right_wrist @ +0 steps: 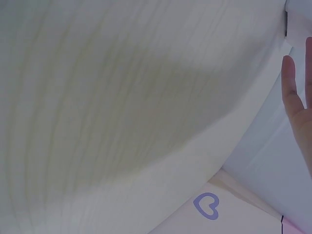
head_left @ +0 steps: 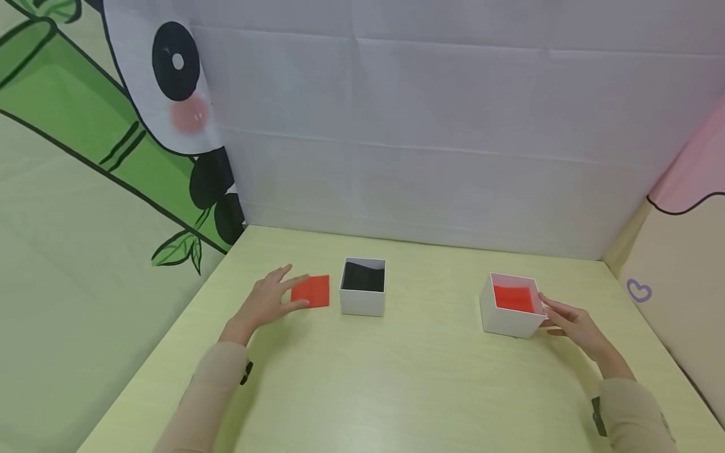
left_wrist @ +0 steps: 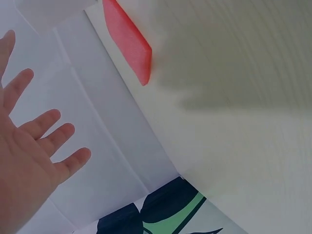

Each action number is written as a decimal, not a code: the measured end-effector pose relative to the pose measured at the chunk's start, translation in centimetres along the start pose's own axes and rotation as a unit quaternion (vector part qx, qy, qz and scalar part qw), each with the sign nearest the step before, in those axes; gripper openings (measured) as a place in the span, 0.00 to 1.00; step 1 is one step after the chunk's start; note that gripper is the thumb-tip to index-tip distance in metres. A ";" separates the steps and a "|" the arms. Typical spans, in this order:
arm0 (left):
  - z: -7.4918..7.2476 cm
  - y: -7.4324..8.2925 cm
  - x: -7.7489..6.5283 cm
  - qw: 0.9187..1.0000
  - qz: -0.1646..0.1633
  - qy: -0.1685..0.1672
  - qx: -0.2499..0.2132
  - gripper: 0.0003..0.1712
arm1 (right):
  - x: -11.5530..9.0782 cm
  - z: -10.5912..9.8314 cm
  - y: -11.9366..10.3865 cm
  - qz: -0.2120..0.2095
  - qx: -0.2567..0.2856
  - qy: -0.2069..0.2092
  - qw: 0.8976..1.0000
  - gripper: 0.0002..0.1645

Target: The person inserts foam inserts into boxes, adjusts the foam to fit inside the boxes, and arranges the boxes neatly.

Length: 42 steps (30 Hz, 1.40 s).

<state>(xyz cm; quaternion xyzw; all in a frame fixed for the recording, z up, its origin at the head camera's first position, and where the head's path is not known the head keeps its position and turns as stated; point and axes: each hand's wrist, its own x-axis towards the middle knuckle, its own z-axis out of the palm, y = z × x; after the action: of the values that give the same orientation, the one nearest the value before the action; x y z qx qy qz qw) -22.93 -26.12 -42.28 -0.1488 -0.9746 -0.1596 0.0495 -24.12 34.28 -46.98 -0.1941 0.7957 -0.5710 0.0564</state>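
Observation:
My left hand hovers with spread fingers at the left edge of a flat red square, overlapping it in the head view. In the left wrist view the hand shows nothing between its fingers, and the red piece lies on the table. On the right, my right hand has its fingers against the right side of a white open-topped box. Red material lies inside that box. Two nearly straight fingers show in the right wrist view; the thumb is hidden there.
A second white box with black material inside stands just right of the red square. The pale wooden table meets a white cloth backdrop behind, with printed cloth walls at both sides.

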 end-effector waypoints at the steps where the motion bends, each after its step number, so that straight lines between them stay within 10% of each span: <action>1: 0.0 -0.1 0.2 1.000 -0.001 -0.005 -0.004 0.35 | 0.0 0.0 0.0 0.001 0.000 0.000 1.000 0.24; 42: 3.2 -3.7 6.3 0.978 -0.078 -0.192 0.006 0.43 | 0.0 0.0 -0.3 -0.002 0.014 -0.002 1.000 0.24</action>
<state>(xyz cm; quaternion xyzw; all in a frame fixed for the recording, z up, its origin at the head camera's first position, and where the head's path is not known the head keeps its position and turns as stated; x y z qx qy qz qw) -30.26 -26.69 -45.51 -0.0994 -0.9756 -0.1260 -0.1500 -24.07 34.16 -46.76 -0.1960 0.7869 -0.5820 0.0601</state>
